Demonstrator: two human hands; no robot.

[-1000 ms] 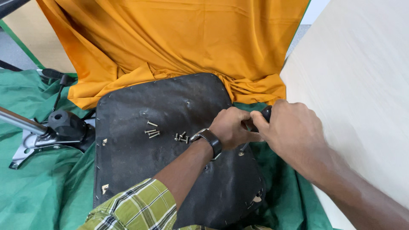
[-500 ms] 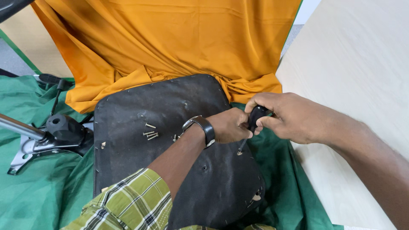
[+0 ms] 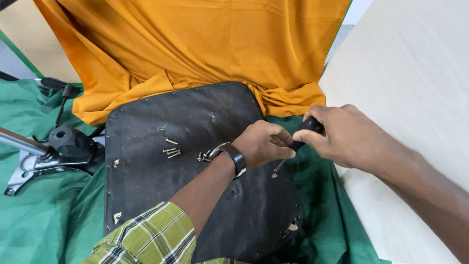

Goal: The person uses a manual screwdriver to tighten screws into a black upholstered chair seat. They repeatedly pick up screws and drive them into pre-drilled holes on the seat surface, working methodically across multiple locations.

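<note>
A black chair seat base [image 3: 161,195] lies upside down on green cloth. My right hand [image 3: 349,134] grips the black handle of a screwdriver [image 3: 305,131]. Its thin shaft slants down to a screw hole [image 3: 274,174] near the base's right edge. My left hand [image 3: 264,142], with a dark wristband, rests on the base and steadies the shaft with its fingertips. Several loose screws [image 3: 172,151] lie on the base to the left of my left wrist.
Orange fabric [image 3: 205,44] is draped behind the base. A black and metal chair mechanism with a silver tube [image 3: 53,149] lies on the green cloth [image 3: 44,225] at the left. A pale wooden board [image 3: 415,73] fills the right side.
The screwdriver has tilted so that its tip now sits at the screw hole. My right hand has drawn back to the right, and my left hand has shifted onto the shaft.
</note>
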